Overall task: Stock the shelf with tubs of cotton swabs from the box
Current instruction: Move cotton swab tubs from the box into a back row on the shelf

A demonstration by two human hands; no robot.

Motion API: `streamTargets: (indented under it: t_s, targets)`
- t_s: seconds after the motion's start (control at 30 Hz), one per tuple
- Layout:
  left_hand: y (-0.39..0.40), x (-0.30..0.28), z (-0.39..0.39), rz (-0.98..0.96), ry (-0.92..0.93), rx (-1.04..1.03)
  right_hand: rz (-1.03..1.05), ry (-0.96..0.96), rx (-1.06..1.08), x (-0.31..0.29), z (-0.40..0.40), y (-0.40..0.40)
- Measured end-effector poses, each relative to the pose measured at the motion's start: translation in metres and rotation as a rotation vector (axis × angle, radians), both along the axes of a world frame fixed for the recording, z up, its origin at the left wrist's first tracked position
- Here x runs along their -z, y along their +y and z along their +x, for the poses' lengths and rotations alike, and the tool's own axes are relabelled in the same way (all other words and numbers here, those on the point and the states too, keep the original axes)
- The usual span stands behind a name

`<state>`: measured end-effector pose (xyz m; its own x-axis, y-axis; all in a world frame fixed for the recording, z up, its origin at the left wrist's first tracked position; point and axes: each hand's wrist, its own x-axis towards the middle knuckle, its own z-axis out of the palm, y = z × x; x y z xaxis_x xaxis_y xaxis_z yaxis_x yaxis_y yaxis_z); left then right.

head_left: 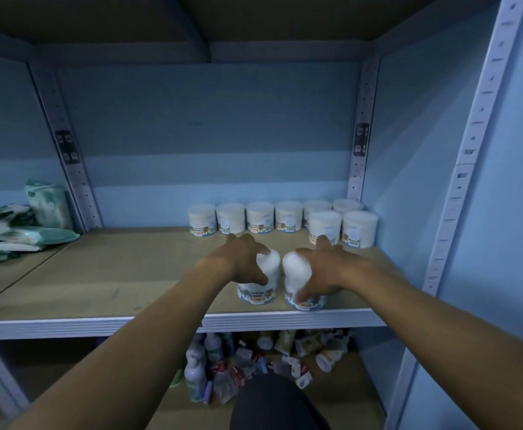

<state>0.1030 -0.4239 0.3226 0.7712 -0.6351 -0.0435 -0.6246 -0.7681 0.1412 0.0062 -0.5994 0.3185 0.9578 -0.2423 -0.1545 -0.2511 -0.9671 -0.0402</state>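
Observation:
Two clear tubs of cotton swabs stand side by side near the front edge of the wooden shelf [130, 283]. My left hand [241, 259] grips the left tub [258, 291] from above, its label reading "COTTON BUDS". My right hand [322, 268] grips the right tub [299, 280] the same way. Further back, several more tubs [260, 217] stand in a row along the rear wall, with two others [359, 228] in front of them at the right end. The box is out of view.
Green and white packets [21, 231] lie piled on the neighbouring shelf at the left. The lower shelf holds bottles and small packages [254, 364]. Perforated metal uprights [461, 169] frame the bay. A dark knee [272, 405] shows at the bottom.

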Motion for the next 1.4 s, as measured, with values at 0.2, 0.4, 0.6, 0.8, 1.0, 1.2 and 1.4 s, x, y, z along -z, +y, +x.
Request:
streamTargets:
  t_s: [0.2, 0.4, 0.6, 0.8, 1.0, 1.2, 1.4]
  targets:
    - [-0.007, 0.001, 0.015, -0.033, -0.04, 0.03, -0.075, -0.031, 0.011, 0.001, 0.02, 0.001]
    - [-0.014, 0.007, 0.037, -0.155, -0.007, 0.011, -0.156, -0.165, 0.014, 0.01, 0.04, -0.003]
    - [-0.024, 0.021, 0.064, -0.238, -0.049, 0.028, -0.243, -0.209, -0.004, 0.016, 0.07, -0.014]
    - [-0.043, 0.028, 0.095, -0.222, -0.054, 0.03, -0.254, -0.237, 0.019, 0.026, 0.103, -0.028]
    - [-0.059, 0.029, 0.124, -0.246, -0.039, 0.029, -0.27, -0.286, 0.039, 0.031, 0.134, -0.039]
    - [-0.071, 0.035, 0.149, -0.275, -0.054, 0.048, -0.335, -0.384, 0.017, 0.042, 0.159, -0.05]
    - [-0.079, 0.042, 0.168, -0.294, -0.092, 0.06, -0.395, -0.441, 0.011, 0.048, 0.177, -0.057]
